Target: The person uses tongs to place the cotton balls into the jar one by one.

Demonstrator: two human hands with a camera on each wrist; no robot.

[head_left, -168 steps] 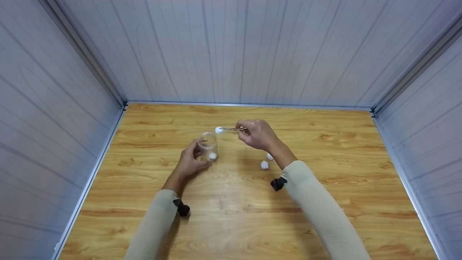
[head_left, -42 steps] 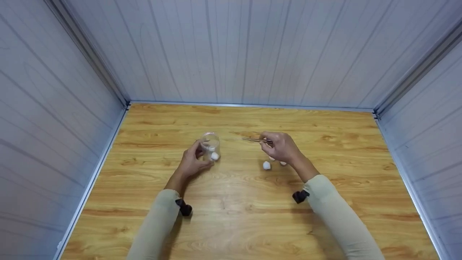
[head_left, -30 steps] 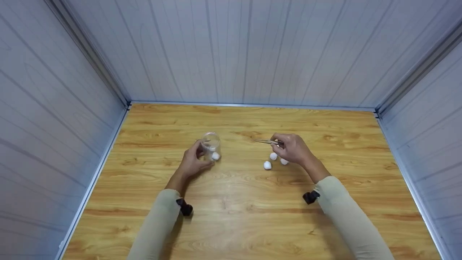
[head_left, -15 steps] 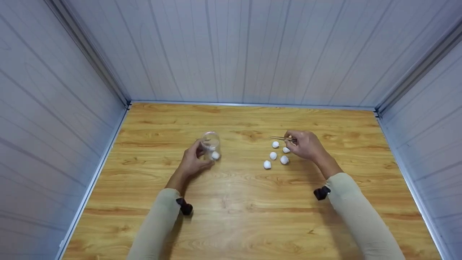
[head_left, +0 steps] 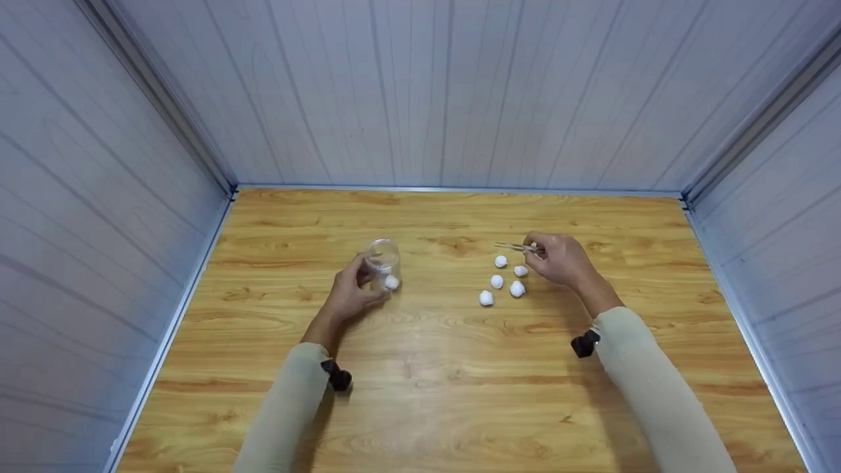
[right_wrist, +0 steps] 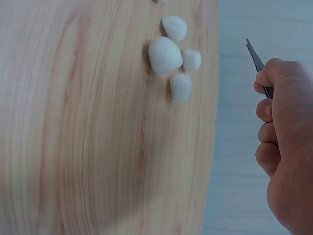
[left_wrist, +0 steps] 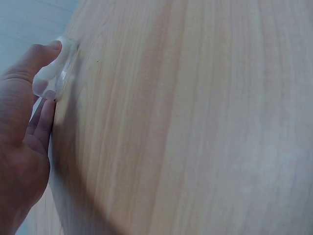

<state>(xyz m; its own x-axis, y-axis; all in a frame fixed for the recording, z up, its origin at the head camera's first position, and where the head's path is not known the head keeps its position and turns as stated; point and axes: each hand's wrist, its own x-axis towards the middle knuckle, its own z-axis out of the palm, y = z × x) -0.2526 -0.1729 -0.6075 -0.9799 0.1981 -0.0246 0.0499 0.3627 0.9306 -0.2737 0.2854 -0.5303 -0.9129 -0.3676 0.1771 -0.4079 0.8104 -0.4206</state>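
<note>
My left hand [head_left: 350, 293] grips a clear glass jar [head_left: 383, 257] that stands upright on the wooden table. Its thumb [left_wrist: 48, 52] lies along the near side of the jar in the left wrist view. A white cotton ball [head_left: 391, 282] shows at the bottom of the jar. My right hand [head_left: 559, 258] pinches metal tweezers [head_left: 518, 247], which point left with nothing between their tips. Just below the tweezers lie several cotton balls [head_left: 517, 289] in a loose group. In the right wrist view the tweezers [right_wrist: 255, 59] are raised above the table, beside several cotton balls [right_wrist: 165, 55].
The wood-grain table [head_left: 420, 387] is closed in by pale panel walls [head_left: 420, 98] at the back and on both sides. Black wrist cameras [head_left: 338, 378] sit at the sleeve cuffs.
The right hand has gone from beside the jar, where its tweezers held a cotton ball, rightward to the group, tweezers now bare. More cotton balls show. The left hand keeps its hold.
</note>
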